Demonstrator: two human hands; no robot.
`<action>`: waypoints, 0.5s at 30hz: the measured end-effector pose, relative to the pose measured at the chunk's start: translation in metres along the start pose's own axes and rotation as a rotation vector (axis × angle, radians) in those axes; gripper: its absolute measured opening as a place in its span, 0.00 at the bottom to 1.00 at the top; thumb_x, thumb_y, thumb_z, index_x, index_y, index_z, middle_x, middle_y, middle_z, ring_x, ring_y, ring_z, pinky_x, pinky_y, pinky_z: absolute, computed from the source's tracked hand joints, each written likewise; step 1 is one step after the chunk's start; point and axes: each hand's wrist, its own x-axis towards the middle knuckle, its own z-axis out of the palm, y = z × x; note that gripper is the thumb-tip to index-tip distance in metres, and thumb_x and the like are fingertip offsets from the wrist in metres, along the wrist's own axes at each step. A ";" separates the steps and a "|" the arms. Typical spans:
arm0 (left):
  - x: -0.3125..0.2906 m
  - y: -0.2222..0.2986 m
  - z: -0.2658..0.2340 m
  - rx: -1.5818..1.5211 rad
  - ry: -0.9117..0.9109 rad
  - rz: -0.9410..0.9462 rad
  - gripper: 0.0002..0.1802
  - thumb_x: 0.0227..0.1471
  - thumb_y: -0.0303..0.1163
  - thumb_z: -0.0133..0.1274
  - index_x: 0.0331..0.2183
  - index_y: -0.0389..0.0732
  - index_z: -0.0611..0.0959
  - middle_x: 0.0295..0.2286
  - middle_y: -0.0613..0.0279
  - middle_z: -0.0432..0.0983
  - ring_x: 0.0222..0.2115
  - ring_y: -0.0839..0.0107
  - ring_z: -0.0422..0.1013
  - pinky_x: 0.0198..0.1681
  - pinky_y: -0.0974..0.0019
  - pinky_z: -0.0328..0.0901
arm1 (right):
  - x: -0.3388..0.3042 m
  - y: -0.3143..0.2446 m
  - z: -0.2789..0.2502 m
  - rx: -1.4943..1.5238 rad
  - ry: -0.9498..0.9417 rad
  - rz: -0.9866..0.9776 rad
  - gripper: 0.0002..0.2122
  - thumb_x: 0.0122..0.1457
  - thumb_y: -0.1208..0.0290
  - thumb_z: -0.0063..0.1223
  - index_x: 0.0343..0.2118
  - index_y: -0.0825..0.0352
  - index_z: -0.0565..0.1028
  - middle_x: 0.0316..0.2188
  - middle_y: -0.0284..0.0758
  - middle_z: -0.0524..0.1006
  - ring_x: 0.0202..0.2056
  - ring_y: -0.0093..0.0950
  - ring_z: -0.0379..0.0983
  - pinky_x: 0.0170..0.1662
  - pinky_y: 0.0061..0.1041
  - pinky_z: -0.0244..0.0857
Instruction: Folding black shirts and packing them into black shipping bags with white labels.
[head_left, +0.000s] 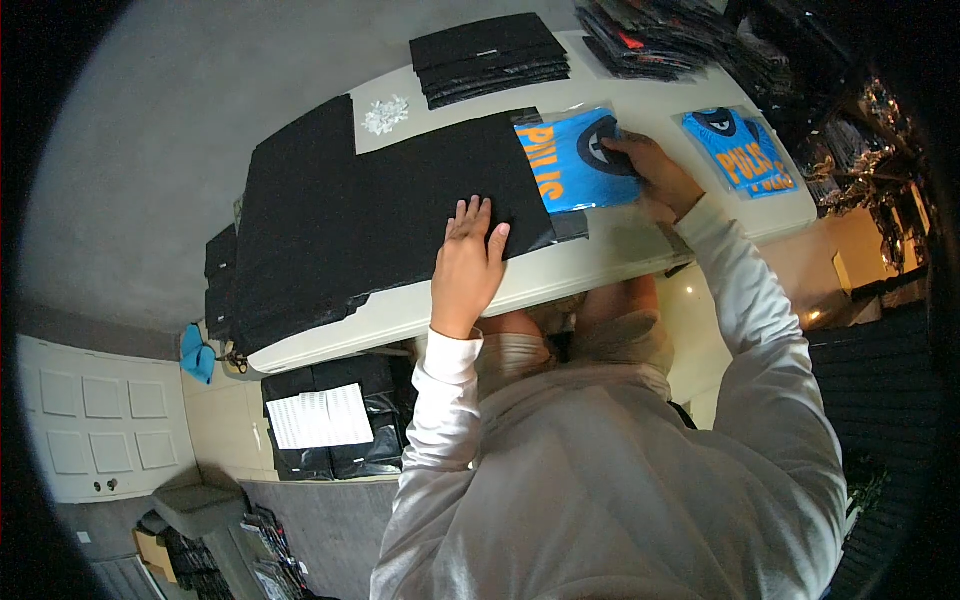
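My left hand [466, 262] lies with fingers stretched out on the near edge of a large black sheet [360, 220], which covers much of the white table [400, 318]. Whether that sheet is cloth or plastic I cannot tell. My right hand [655, 175] grips the right side of a folded blue T-shirt [590, 185] in a clear plastic bag, thumb on top, the other fingers mostly hidden. The shirt has orange lettering and a dark neckline, and its left side overlaps the black sheet's right end. Further right on the table lie similar bagged blue shirts [735, 150].
Small white pieces [386, 115] form a pile behind the sheet. A stack of black folded packages [490, 60] and a heap of dark bagged garments [650, 40] stand at the far edge. Left of me, a printed paper [320, 417] rests on black packages below the table.
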 end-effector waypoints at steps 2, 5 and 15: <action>0.000 0.000 0.000 -0.001 -0.003 0.000 0.29 0.68 0.43 0.46 0.55 0.26 0.77 0.57 0.34 0.69 0.63 0.39 0.61 0.67 0.46 0.56 | 0.007 0.002 0.000 -0.020 -0.054 0.051 0.09 0.66 0.72 0.54 0.45 0.71 0.76 0.39 0.35 0.82 0.42 0.25 0.79 0.51 0.26 0.73; -0.001 0.001 -0.002 0.004 -0.007 -0.008 0.29 0.68 0.43 0.45 0.55 0.25 0.76 0.58 0.34 0.69 0.64 0.39 0.60 0.67 0.45 0.56 | 0.008 0.007 0.007 -0.056 -0.063 0.014 0.10 0.66 0.72 0.55 0.46 0.71 0.76 0.39 0.35 0.81 0.42 0.24 0.77 0.51 0.24 0.70; -0.002 0.003 -0.007 0.023 -0.032 -0.028 0.31 0.66 0.45 0.47 0.57 0.27 0.75 0.60 0.35 0.66 0.66 0.37 0.54 0.68 0.44 0.51 | 0.073 0.011 -0.019 -0.889 -0.115 -0.201 0.09 0.60 0.75 0.50 0.29 0.70 0.81 0.19 0.34 0.77 0.22 0.23 0.74 0.25 0.25 0.68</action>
